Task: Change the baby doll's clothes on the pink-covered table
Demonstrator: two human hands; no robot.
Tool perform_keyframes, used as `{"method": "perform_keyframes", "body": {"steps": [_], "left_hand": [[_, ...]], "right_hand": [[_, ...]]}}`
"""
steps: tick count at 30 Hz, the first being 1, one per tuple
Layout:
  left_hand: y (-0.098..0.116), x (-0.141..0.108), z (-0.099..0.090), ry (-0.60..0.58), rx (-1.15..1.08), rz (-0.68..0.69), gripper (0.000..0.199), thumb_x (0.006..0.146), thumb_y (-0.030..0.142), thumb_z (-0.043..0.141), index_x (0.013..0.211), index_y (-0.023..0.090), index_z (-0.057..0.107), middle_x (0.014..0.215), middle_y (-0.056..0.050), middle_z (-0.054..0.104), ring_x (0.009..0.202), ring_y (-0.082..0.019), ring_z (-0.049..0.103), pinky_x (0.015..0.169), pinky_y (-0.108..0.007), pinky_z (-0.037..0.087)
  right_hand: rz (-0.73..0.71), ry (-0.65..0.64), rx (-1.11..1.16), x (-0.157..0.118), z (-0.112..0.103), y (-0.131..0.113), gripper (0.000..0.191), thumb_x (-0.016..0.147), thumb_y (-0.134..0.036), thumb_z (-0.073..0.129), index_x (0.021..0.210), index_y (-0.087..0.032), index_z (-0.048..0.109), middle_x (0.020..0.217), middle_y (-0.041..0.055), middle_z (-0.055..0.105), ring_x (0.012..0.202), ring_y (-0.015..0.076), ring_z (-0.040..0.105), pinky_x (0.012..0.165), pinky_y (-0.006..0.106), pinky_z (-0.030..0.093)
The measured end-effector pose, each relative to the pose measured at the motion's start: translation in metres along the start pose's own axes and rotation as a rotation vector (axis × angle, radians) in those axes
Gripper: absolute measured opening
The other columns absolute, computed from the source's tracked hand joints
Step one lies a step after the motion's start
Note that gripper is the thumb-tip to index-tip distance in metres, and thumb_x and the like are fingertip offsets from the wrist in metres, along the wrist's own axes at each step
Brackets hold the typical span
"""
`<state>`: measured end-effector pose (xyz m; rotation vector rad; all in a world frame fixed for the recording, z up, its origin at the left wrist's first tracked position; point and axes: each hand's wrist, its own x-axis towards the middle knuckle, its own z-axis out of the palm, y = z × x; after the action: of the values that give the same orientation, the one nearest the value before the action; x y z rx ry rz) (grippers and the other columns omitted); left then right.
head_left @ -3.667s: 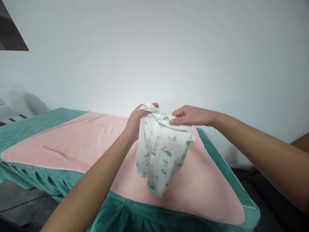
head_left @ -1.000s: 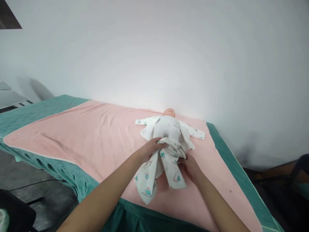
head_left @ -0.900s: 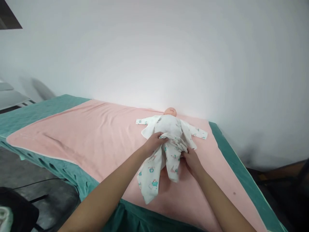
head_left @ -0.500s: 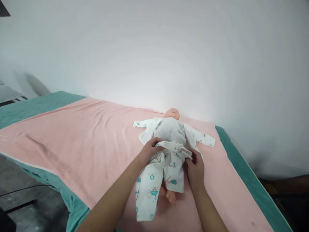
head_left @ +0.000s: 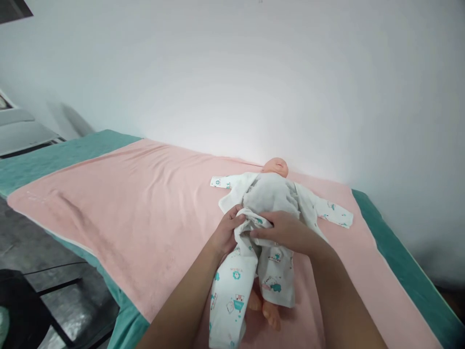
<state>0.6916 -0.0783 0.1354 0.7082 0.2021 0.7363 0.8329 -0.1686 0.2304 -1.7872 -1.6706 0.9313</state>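
A baby doll lies on its back, its head towards the wall, in a white jacket spread open over a pale grey-white body. White printed trousers are partly on the doll; one foot shows below a trouser leg, while the other leg of the cloth stretches long towards me. My left hand pinches the waistband at its left side. Across the waist, my right hand is closed on the bunched trouser cloth, its fingers pointing left.
The doll rests on a pink sheet over a green cover. Behind it rises a white wall. At the lower left are a black chair and the grey floor.
My right hand has moved from the waistband's right side to its middle, nearer my left hand. The waistband is now more bunched. The camera view has shifted left.
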Motion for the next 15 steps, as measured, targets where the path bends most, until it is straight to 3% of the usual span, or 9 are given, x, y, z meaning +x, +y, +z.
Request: {"method": "perform_keyframes", "body": {"steps": [2, 7, 10, 12, 15], "left_hand": [[-0.001, -0.001, 0.001, 0.004, 0.013, 0.008, 0.037, 0.067, 0.035, 0.080, 0.076, 0.018, 0.048, 0.066, 0.003, 0.055, 0.055, -0.008, 0.051, 0.051, -0.018, 0.038], [0.001, -0.006, 0.010, -0.096, 0.217, -0.048, 0.037, 0.065, 0.033, 0.082, 0.090, 0.017, 0.061, 0.080, 0.000, 0.063, 0.068, -0.011, 0.057, 0.061, -0.020, 0.042], [0.002, -0.008, 0.014, -0.176, 0.405, -0.181, 0.041, 0.060, 0.024, 0.084, 0.095, 0.014, 0.066, 0.087, -0.004, 0.067, 0.077, -0.016, 0.061, 0.069, -0.024, 0.046], [0.001, -0.006, 0.012, -0.138, 0.357, -0.174, 0.040, 0.063, 0.026, 0.082, 0.097, 0.013, 0.067, 0.085, -0.006, 0.068, 0.074, -0.018, 0.062, 0.068, -0.027, 0.048], [-0.002, -0.002, 0.007, -0.015, 0.150, -0.027, 0.042, 0.069, 0.034, 0.077, 0.104, 0.015, 0.064, 0.087, -0.007, 0.069, 0.075, -0.020, 0.065, 0.069, -0.030, 0.050]], "right_hand": [[-0.010, -0.039, 0.110, 0.004, 0.000, 0.000, 0.025, 0.074, -0.047, 0.066, 0.081, -0.023, 0.068, 0.076, -0.0006, 0.068, 0.073, 0.0187, 0.058, 0.062, 0.027, 0.040], [0.075, 0.334, 0.726, 0.014, 0.005, 0.020, 0.019, 0.071, -0.033, 0.062, 0.084, -0.020, 0.064, 0.076, -0.0001, 0.067, 0.070, 0.0168, 0.059, 0.064, 0.027, 0.045], [0.119, 0.324, 1.004, 0.021, 0.010, 0.027, 0.024, 0.072, -0.036, 0.061, 0.088, -0.020, 0.062, 0.074, 0.0009, 0.066, 0.068, 0.0178, 0.060, 0.063, 0.029, 0.047], [0.128, 0.248, 1.007, 0.024, 0.014, 0.027, 0.030, 0.073, -0.041, 0.061, 0.095, -0.021, 0.062, 0.081, 0.0020, 0.068, 0.073, 0.0194, 0.062, 0.067, 0.031, 0.049], [0.150, 0.187, 0.777, 0.021, 0.016, 0.022, 0.033, 0.072, -0.039, 0.066, 0.101, -0.023, 0.063, 0.088, 0.0012, 0.069, 0.081, 0.0202, 0.062, 0.071, 0.031, 0.050]]}}
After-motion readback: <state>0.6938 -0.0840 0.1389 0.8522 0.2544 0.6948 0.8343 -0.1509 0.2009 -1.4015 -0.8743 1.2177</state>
